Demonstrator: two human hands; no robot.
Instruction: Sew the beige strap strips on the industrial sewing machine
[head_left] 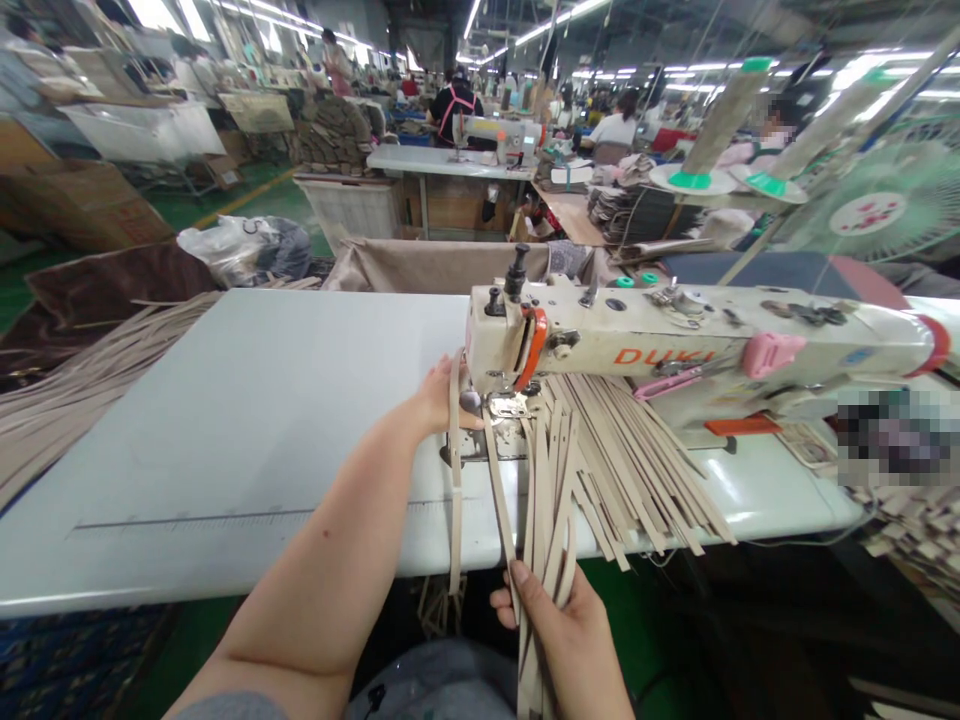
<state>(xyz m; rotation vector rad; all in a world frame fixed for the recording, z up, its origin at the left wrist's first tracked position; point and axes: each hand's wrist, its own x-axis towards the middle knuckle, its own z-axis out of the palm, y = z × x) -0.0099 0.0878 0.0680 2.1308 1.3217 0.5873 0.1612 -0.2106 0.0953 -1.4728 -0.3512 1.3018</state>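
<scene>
My left hand (442, 395) reaches to the needle area of a cream sewing machine (675, 345) and pinches a beige strap (454, 470) that hangs down over the table's front edge. My right hand (566, 635) is low, below the table edge, closed on a bundle of beige straps (544, 520) that run up to the presser foot (508, 405). A fan-shaped pile of more beige straps (637, 460) lies under the machine arm, spilling over the edge.
The pale worktable (247, 420) spreads to the left. Heaps of straps (82, 380) lie at its left side. Thread cones (712, 130) and a fan (877, 200) stand at the right. Other workers sit at machines behind.
</scene>
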